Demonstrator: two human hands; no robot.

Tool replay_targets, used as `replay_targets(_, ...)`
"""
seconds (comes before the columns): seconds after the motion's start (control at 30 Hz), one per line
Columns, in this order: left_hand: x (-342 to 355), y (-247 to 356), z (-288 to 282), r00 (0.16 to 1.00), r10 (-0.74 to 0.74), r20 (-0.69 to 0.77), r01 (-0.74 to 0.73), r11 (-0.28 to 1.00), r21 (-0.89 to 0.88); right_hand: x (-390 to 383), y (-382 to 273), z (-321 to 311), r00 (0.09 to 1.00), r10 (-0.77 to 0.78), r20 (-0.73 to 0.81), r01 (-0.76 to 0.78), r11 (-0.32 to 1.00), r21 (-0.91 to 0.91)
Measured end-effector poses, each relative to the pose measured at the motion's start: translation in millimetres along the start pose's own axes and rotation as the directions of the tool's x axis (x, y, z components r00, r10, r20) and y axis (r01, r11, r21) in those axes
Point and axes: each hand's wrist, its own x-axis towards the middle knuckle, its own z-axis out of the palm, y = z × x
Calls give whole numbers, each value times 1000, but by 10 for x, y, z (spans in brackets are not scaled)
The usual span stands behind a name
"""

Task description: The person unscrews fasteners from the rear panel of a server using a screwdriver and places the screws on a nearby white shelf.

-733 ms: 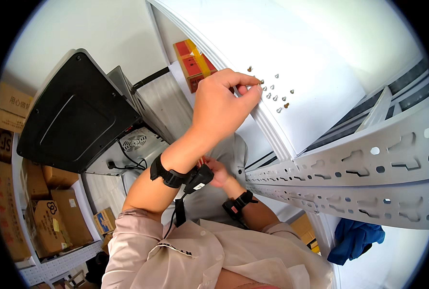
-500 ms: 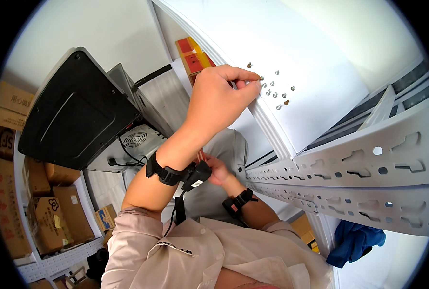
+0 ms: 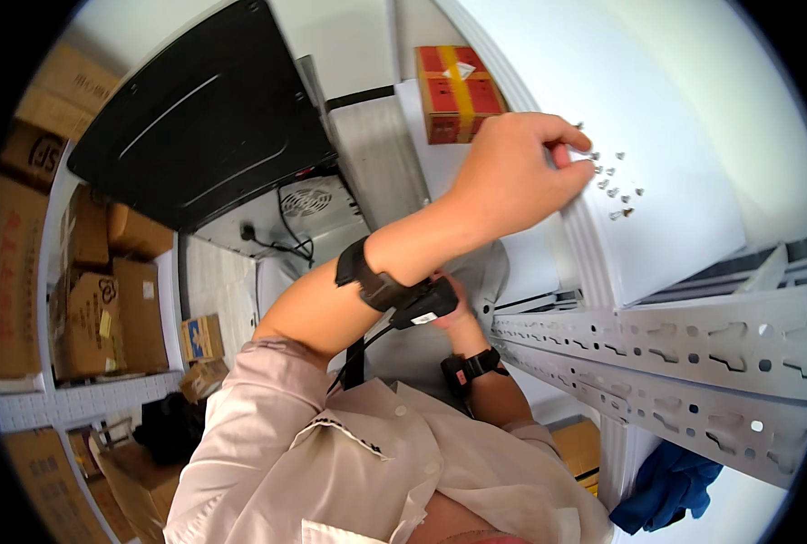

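My left hand point(image 3: 535, 168) reaches across to the right, over the edge of a white board point(image 3: 685, 236). Its thumb and forefinger bend toward each other, and a small gap shows between their tips. Just beyond them lies a small metal screw point(image 3: 595, 157), one of several loose screws scattered there. A brownish screw point(image 3: 628, 212) lies at the near side of the group. Lower down, my right hand point(image 3: 455, 306) is over my lap, blurred and partly behind the black device on my left wrist. Its fingers are hidden, so what it holds cannot be seen.
Perforated white metal uprights point(image 3: 657, 354) run along the right, with a blue cloth point(image 3: 666, 490) below. A red box with yellow tape point(image 3: 458, 95) stands behind my left hand. At left are a black panel point(image 3: 199, 118) on a metal case and shelved cardboard boxes point(image 3: 140, 313).
The whole view has shifted, so board, screws and my left hand appear farther right. More of the red box shows. The screws keep their arrangement. My right hand is now more covered by the wrist device.
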Motion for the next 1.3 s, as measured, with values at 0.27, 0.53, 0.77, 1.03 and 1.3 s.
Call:
replay_targets(0.27, -152, -51, -96, 998, 43, -47, -44, 999, -21, 0, 24, 76, 999, -3, 50, 5, 999, -42)
replay_targets(0.53, -605, -275, -1060, 979, 2, 205, -40, 982, 184, 95, 49, 53, 996, 79, 46, -69, 980, -188)
replay_targets(0.77, -1487, -162, -2532, 861, -481, 163, 315, 758, 572, 345, 319, 139, 983, 169, 73, -144, 954, -264)
replay_targets(1.03, -2872, -1502, -3136, 700, -679, -218, 713, 677, 183, 596, 840, 408, 876, 469, 112, -334, 757, -561)
replay_targets(1.3, -3387, -2419, -3266, 542, -741, -395, 555, 669, -494, 818, 1688, 1192, 819, 573, -33, -432, 577, -693)
